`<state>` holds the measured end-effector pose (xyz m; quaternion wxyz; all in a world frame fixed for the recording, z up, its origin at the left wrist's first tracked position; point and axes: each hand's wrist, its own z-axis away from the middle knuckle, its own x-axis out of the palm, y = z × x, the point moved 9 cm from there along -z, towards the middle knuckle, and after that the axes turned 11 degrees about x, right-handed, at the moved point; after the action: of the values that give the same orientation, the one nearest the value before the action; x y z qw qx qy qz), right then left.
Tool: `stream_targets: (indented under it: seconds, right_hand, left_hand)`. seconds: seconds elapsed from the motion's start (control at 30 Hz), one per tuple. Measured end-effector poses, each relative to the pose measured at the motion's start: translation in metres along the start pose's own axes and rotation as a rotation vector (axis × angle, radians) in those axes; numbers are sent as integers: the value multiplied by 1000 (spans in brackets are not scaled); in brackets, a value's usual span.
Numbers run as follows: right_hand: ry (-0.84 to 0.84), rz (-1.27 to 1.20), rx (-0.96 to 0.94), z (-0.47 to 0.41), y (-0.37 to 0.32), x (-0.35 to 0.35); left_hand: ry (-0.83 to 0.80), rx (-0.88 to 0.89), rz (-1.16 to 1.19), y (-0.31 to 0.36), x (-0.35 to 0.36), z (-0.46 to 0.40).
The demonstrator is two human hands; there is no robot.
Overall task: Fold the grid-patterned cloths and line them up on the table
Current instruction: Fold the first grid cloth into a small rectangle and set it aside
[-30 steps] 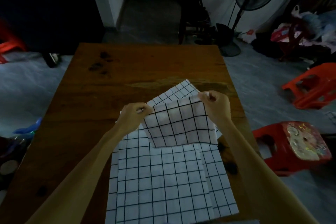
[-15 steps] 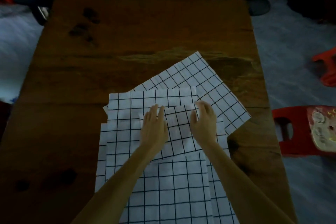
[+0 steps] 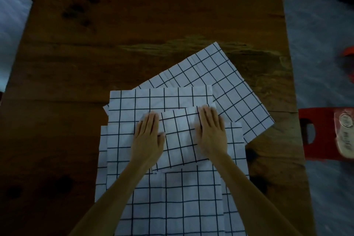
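Both our hands lie flat, palms down, on a small folded cloth (image 3: 180, 138) at the near middle of the wooden table (image 3: 134, 48). Our left hand (image 3: 148, 138) covers its left edge, fingers straight and together, pointing away from us; thumb tip rests on the cloth's top face. Our right hand (image 3: 211, 134) covers its right edge, fingers straight too, tips reaching just past the far right corner. Nothing is pinched or curled round; both press with straight fingers. The exposed strip of folded cloth sits between the two hands, slightly tilted against the pieces below.

Under it lies a stack of larger grid cloths (image 3: 172, 203) running toward us and off the bottom edge, layered edges showing at left and right. One more grid cloth (image 3: 226, 90) lies rotated, sticking out from under the stack toward the far right of the table.

Off the table's right edge, a red plastic stool (image 3: 323, 132) stands on the grey floor.
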<state>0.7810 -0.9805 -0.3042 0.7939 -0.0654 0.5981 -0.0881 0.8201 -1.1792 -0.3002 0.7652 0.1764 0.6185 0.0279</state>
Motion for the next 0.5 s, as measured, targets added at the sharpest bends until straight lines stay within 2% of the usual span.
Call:
stream_targets:
  seconds: [0.13, 0.3, 0.4, 0.5]
  right_hand:
    - [34, -31, 48, 0, -4, -11]
    - [-101, -93, -276, 9, -75, 2]
    - [-112, -59, -244, 1, -71, 10]
    - [-1, 1, -111, -8, -27, -2]
  left_hand:
    - [28, -47, 27, -2, -10, 1]
    - [-4, 101, -11, 40, -5, -26]
    - [-50, 71, -10, 35, 9, -27]
    - [-24, -17, -11, 7, 5, -13]
